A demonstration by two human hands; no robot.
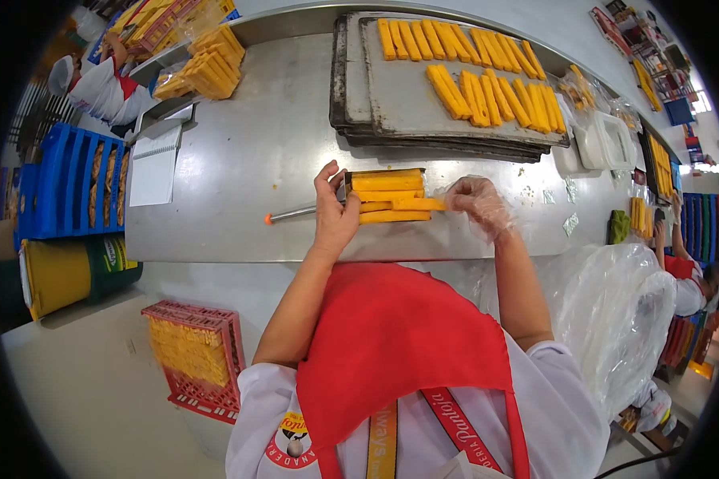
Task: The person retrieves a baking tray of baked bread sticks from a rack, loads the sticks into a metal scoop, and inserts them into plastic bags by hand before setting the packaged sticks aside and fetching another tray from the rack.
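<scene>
My left hand (335,211) is closed around the left end of a small metal holder (348,180) that has a rod-like handle (295,213) with an orange tip. Several yellow baked sticks (387,183) lie side by side in it. In a clear plastic glove, my right hand (481,206) pinches the right end of one slanted yellow stick (419,204), which lies over the others and juts out past them. Beyond my hands, a stack of dark-edged baking trays (407,96) carries more yellow sticks (487,100) in two rows.
On the steel table (248,160) are a spiral notebook (153,172), bagged sticks (216,62), a white plastic container (607,142) and small clear packets (570,223). A red crate (228,359) stands low left; clear plastic bags (607,319) hang right. Other people work at both sides.
</scene>
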